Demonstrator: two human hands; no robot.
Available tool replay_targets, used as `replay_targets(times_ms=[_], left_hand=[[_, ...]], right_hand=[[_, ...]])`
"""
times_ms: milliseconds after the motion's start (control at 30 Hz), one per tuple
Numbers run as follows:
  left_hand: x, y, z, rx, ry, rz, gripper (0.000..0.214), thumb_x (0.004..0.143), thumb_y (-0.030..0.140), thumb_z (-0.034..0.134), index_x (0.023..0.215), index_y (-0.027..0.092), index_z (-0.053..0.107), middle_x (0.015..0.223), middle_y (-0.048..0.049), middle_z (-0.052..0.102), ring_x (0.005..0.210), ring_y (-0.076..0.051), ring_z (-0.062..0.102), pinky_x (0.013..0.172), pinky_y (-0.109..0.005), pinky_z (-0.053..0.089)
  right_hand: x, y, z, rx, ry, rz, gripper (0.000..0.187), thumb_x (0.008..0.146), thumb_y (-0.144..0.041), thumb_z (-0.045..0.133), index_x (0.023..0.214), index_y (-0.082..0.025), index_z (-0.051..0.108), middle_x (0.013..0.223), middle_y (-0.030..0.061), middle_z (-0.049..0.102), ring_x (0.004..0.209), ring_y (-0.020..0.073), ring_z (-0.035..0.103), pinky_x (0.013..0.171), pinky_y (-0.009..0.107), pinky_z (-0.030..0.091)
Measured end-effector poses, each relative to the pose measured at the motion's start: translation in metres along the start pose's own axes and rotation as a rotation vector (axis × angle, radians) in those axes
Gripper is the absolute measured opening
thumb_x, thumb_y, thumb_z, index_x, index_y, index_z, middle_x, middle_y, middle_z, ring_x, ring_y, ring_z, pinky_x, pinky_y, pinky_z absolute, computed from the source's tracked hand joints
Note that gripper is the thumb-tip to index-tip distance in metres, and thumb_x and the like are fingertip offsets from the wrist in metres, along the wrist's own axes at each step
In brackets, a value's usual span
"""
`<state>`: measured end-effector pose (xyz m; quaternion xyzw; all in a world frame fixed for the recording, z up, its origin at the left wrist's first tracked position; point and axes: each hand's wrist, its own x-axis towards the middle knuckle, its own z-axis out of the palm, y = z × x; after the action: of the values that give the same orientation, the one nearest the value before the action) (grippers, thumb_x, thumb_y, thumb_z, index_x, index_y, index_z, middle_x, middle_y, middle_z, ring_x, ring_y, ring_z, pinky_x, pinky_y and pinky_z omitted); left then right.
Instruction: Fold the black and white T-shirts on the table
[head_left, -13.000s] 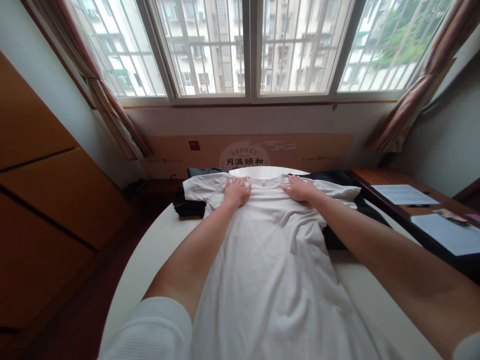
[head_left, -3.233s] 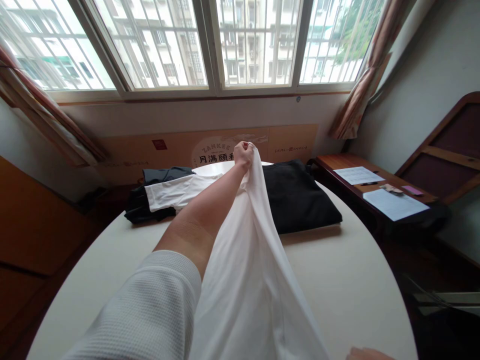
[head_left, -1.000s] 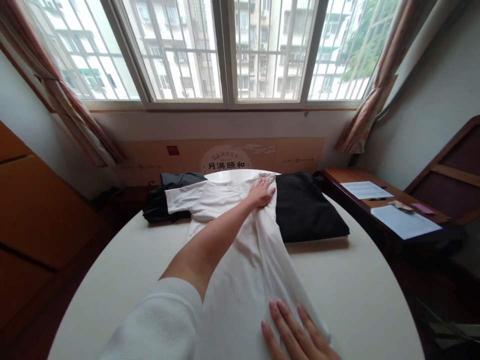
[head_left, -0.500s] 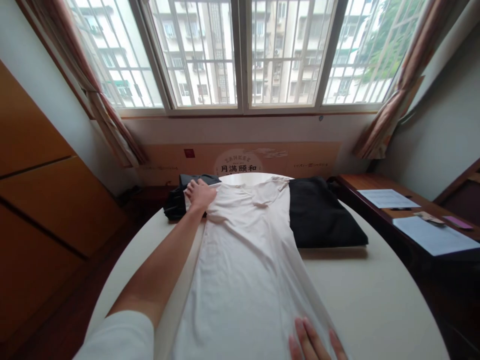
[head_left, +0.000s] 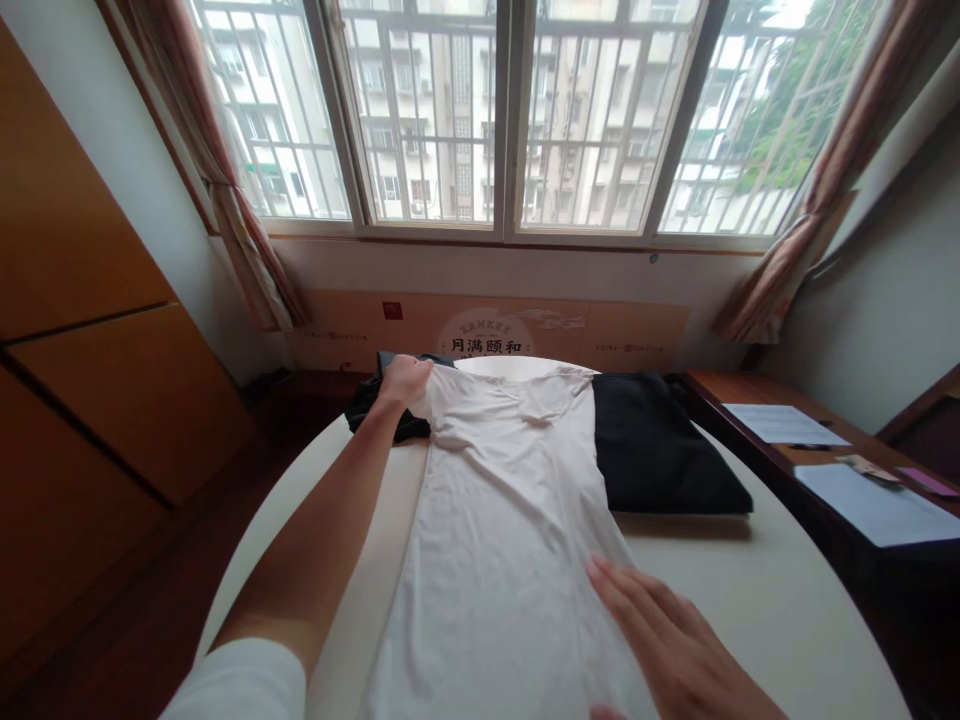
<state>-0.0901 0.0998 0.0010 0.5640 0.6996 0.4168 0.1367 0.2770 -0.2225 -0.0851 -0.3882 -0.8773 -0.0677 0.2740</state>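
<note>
A white shirt (head_left: 510, 520) lies stretched lengthwise over the round table, its collar end at the far side and wrinkles running across it. A flap of its cloth is folded over near the far right corner. At the far left corner, my left hand (head_left: 409, 380) is closed on the shirt's edge, beside a dark bundle (head_left: 367, 405). My right hand (head_left: 667, 630) rests along the shirt's right side, fingers stretched out and the thumb partly cut off by the bottom of the view.
Folded black cloth (head_left: 667, 450) lies right of the shirt on the white tabletop (head_left: 780, 600). A wooden desk (head_left: 705, 390) with papers (head_left: 877, 505) stands at the right. An orange cabinet (head_left: 90, 400) is on the left, and a barred window (head_left: 510, 130) is ahead.
My left hand has gone from lying spread on the shirt's corner to gripping it. My right hand has moved further up and into view along the right side. The view has shifted slightly.
</note>
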Motion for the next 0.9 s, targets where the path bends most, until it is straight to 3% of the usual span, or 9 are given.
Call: replay_targets(times_ms=[100,200,300,433,600,667,733,800,900], left_hand=[[-0.011,0.029,0.012,-0.293,-0.113,-0.045,0.040,0.086,0.039,0.070,0.056,0.021,0.050,0.056,-0.0019,0.053,0.059,-0.018,0.058,0.056,-0.027,0.042],[-0.028,0.055,0.030,-0.518,-0.272,-0.038,0.034,0.085,0.041,0.074,0.065,0.017,0.061,0.064,-0.0040,0.063,0.055,-0.014,0.058,0.054,-0.024,0.044],[-0.043,0.069,0.045,-0.626,-0.405,0.029,0.036,0.087,0.044,0.075,0.069,0.014,0.066,0.068,-0.0069,0.069,0.060,-0.016,0.064,0.060,-0.026,0.052],[-0.052,0.075,0.053,-0.762,-0.512,0.034,0.047,0.097,0.057,0.063,0.079,0.014,0.068,0.076,-0.0113,0.074,0.074,-0.023,0.074,0.075,-0.035,0.061],[-0.049,0.071,0.054,-0.795,-0.587,0.081,0.055,0.108,0.053,0.034,0.098,0.015,0.072,0.104,-0.0176,0.079,0.104,-0.028,0.076,0.087,-0.039,0.061],[-0.044,0.064,0.058,-0.731,-0.494,0.169,0.042,0.106,0.039,0.038,0.105,0.016,0.072,0.115,-0.0157,0.078,0.109,-0.025,0.075,0.091,-0.037,0.060],[-0.037,0.055,0.065,-0.595,-0.370,0.276,0.031,0.100,0.025,0.045,0.115,0.016,0.070,0.124,-0.0139,0.075,0.114,-0.023,0.073,0.096,-0.035,0.058],[-0.027,0.046,0.077,-0.369,-0.321,0.380,0.041,0.090,0.013,0.051,0.128,0.016,0.067,0.134,-0.0137,0.071,0.123,-0.022,0.068,0.100,-0.032,0.055],[-0.010,0.036,0.099,-0.005,-0.391,0.434,0.071,0.075,0.004,0.058,0.145,0.016,0.059,0.146,-0.0133,0.064,0.131,-0.023,0.063,0.105,-0.028,0.051]], right_hand=[[0.060,0.012,-0.009,0.241,-0.068,0.235,0.051,0.102,-0.037,0.059,0.148,-0.017,0.056,0.141,0.0175,0.068,0.130,0.0302,0.065,0.107,0.045,0.055],[0.131,0.036,0.010,0.518,-0.039,0.369,0.042,0.099,-0.036,0.062,0.136,-0.016,0.063,0.134,0.0175,0.071,0.125,0.0293,0.067,0.108,0.047,0.052],[0.199,0.065,0.038,0.728,0.040,0.448,0.046,0.093,-0.038,0.073,0.129,-0.012,0.064,0.127,0.0197,0.073,0.117,0.0288,0.070,0.101,0.043,0.054],[0.262,0.085,0.066,1.033,0.019,0.458,0.038,0.088,-0.037,0.078,0.118,-0.015,0.069,0.111,0.0115,0.078,0.095,0.0226,0.074,0.078,0.030,0.059],[0.295,0.102,0.091,1.074,0.094,0.776,0.016,0.081,-0.017,0.073,0.097,-0.014,0.073,0.079,0.0047,0.074,0.067,0.0166,0.068,0.056,0.022,0.052],[0.302,0.116,0.096,1.045,0.152,0.856,0.004,0.081,-0.016,0.069,0.084,-0.013,0.070,0.068,0.0031,0.068,0.060,0.0149,0.063,0.053,0.021,0.049],[0.306,0.133,0.097,1.024,0.194,0.905,0.010,0.084,-0.018,0.065,0.075,-0.014,0.065,0.061,0.0018,0.062,0.056,0.0140,0.059,0.050,0.022,0.045],[0.307,0.150,0.096,1.021,0.215,0.953,0.015,0.087,-0.020,0.062,0.073,-0.016,0.062,0.060,0.0020,0.061,0.055,0.0146,0.058,0.050,0.023,0.046],[0.303,0.170,0.091,1.024,0.229,1.014,0.013,0.090,-0.023,0.058,0.079,-0.017,0.062,0.069,0.0035,0.064,0.059,0.0162,0.061,0.054,0.026,0.051]])
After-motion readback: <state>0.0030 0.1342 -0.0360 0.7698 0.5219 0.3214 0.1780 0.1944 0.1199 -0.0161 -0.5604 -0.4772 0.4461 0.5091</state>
